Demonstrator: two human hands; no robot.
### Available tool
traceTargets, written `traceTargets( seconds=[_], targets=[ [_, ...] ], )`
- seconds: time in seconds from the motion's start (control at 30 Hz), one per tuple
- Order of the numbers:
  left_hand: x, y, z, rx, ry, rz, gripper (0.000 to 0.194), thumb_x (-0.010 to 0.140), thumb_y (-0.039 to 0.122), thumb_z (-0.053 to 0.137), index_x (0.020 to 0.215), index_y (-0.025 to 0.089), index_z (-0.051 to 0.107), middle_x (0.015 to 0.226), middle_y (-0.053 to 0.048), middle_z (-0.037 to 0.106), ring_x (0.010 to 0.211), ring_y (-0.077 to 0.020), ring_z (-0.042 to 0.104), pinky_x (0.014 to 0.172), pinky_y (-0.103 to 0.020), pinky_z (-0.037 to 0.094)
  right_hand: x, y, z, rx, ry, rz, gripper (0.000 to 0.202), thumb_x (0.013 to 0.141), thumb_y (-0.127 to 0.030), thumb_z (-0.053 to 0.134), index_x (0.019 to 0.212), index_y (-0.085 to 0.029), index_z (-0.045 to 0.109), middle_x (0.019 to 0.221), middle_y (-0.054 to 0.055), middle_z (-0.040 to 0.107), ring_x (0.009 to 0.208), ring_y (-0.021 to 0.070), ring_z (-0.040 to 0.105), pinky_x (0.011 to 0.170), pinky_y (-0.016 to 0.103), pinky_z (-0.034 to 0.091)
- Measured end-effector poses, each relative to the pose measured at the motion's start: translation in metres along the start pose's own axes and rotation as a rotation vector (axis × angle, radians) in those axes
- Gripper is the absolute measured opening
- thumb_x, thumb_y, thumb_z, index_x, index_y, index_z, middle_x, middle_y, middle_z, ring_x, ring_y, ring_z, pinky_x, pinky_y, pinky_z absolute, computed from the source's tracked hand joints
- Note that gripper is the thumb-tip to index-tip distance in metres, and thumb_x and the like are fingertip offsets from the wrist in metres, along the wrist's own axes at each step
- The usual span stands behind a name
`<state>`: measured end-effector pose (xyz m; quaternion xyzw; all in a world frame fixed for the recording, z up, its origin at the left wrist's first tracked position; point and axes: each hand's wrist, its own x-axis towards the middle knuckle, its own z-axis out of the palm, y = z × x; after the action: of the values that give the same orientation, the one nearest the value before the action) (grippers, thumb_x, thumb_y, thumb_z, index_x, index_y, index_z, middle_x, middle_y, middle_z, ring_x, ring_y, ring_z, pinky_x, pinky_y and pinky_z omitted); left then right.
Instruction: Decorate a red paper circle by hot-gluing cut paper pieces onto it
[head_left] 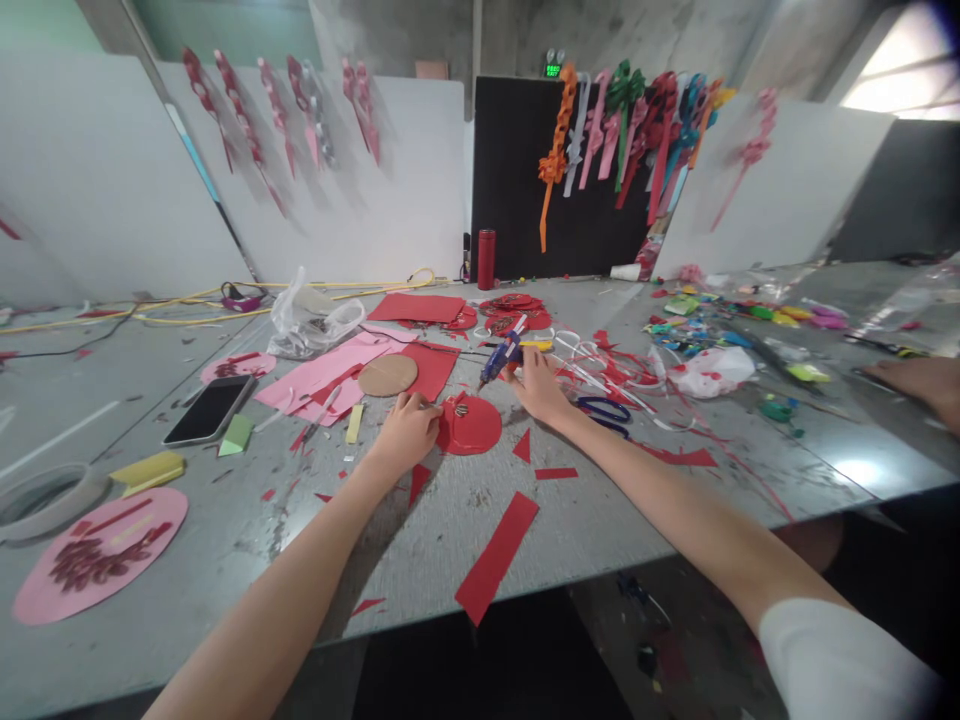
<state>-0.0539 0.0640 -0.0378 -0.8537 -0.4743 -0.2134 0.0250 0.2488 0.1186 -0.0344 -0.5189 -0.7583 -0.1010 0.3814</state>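
A red paper disc (480,430) lies flat in front of me, with a small dark cluster and a red strip near its upper left edge. My left hand (410,432) is closed at that left edge, its fingertips pinching something red too small to make out fully. In my right hand (541,385) is a blue glue gun (501,355), its nozzle pointing down and left, just above the disc's upper right. A brown cardboard disc (388,375) rests on red and pink paper beyond my left hand.
Red paper scraps (498,555) lie toward the table's front edge. Blue-handled scissors (604,413) are right of my forearm, near tangled ribbons (600,365). A phone (210,408), a tape roll (49,495) and a pink paper disc (101,560) sit left. A red bottle (487,260) stands behind.
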Motion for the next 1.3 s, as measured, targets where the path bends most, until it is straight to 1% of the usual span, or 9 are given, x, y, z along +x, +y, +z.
traceTargets(
  seconds=[0.1,0.23,0.3,0.47,0.6,0.7,0.87,1.03,1.3],
  targets=[
    [-0.001,0.002,0.0,0.028,-0.007,-0.025,0.035,0.098,0.023,0.05,0.121,0.021,0.077,0.123,-0.019,0.064,0.119,-0.036,0.05,0.097,-0.049,0.046,-0.003,-0.01,-0.007,0.101,0.016,-0.1,0.036,0.104,-0.047,0.055,0.126,-0.019,0.055,0.119,0.017,0.063,0.115,0.0345,0.059,0.105,0.051,0.044],
    [-0.003,0.004,0.0,0.059,-0.028,-0.033,0.039,0.099,0.023,0.048,0.13,0.022,0.073,0.126,-0.019,0.062,0.12,-0.0368,0.049,0.094,-0.049,0.047,-0.007,-0.015,-0.006,0.21,-0.014,-0.102,0.039,0.101,-0.05,0.061,0.127,-0.02,0.057,0.114,0.013,0.066,0.109,0.0318,0.064,0.094,0.043,0.052],
    [-0.003,0.003,0.001,0.068,-0.041,-0.042,0.041,0.099,0.023,0.048,0.132,0.022,0.072,0.127,-0.019,0.062,0.12,-0.0368,0.049,0.094,-0.049,0.047,-0.009,-0.014,-0.004,0.22,-0.03,-0.098,0.039,0.101,-0.05,0.062,0.127,-0.021,0.058,0.112,0.012,0.068,0.108,0.0308,0.065,0.092,0.042,0.053],
    [-0.002,-0.002,0.003,0.057,-0.054,-0.047,0.041,0.098,0.022,0.05,0.133,0.022,0.071,0.126,-0.018,0.062,0.12,-0.0357,0.051,0.101,-0.05,0.047,-0.009,-0.008,0.001,0.192,-0.001,-0.117,0.039,0.102,-0.048,0.062,0.129,-0.02,0.061,0.113,0.012,0.07,0.107,0.0294,0.067,0.094,0.042,0.054],
    [0.001,-0.013,0.001,0.014,-0.1,0.014,0.036,0.099,0.03,0.057,0.131,0.023,0.072,0.126,-0.015,0.062,0.12,-0.0316,0.053,0.109,-0.05,0.044,-0.009,-0.004,0.007,0.141,0.055,-0.167,0.036,0.1,-0.046,0.065,0.127,-0.021,0.064,0.11,0.012,0.071,0.107,0.031,0.069,0.093,0.043,0.056],
    [0.002,-0.017,0.001,-0.019,-0.117,0.019,0.034,0.099,0.037,0.061,0.128,0.022,0.073,0.126,-0.015,0.062,0.121,-0.0314,0.054,0.109,-0.05,0.045,-0.01,-0.002,0.011,0.095,0.069,-0.204,0.035,0.1,-0.044,0.066,0.127,-0.021,0.065,0.111,0.012,0.072,0.106,0.0311,0.07,0.092,0.043,0.057],
    [0.001,-0.016,0.0,-0.016,-0.107,0.022,0.034,0.1,0.042,0.06,0.126,0.022,0.072,0.125,-0.015,0.06,0.12,-0.0316,0.053,0.107,-0.048,0.045,-0.012,-0.002,0.012,0.058,0.067,-0.217,0.034,0.101,-0.041,0.066,0.13,-0.022,0.065,0.112,0.011,0.072,0.106,0.0296,0.071,0.089,0.041,0.058],
    [0.001,-0.018,0.002,-0.042,-0.105,0.039,0.034,0.1,0.043,0.059,0.125,0.023,0.071,0.125,-0.015,0.059,0.119,-0.0308,0.051,0.108,-0.048,0.042,-0.013,-0.003,0.012,0.026,0.068,-0.231,0.033,0.102,-0.04,0.065,0.129,-0.022,0.066,0.112,0.011,0.073,0.103,0.0282,0.072,0.085,0.038,0.058],
    [0.002,-0.019,0.003,-0.024,-0.12,0.045,0.036,0.1,0.044,0.058,0.127,0.023,0.072,0.126,-0.015,0.059,0.119,-0.0319,0.051,0.106,-0.049,0.044,-0.013,-0.008,0.006,0.031,0.024,-0.261,0.027,0.102,-0.036,0.066,0.125,-0.022,0.067,0.112,0.011,0.074,0.103,0.0274,0.072,0.085,0.037,0.057]
  ],
)
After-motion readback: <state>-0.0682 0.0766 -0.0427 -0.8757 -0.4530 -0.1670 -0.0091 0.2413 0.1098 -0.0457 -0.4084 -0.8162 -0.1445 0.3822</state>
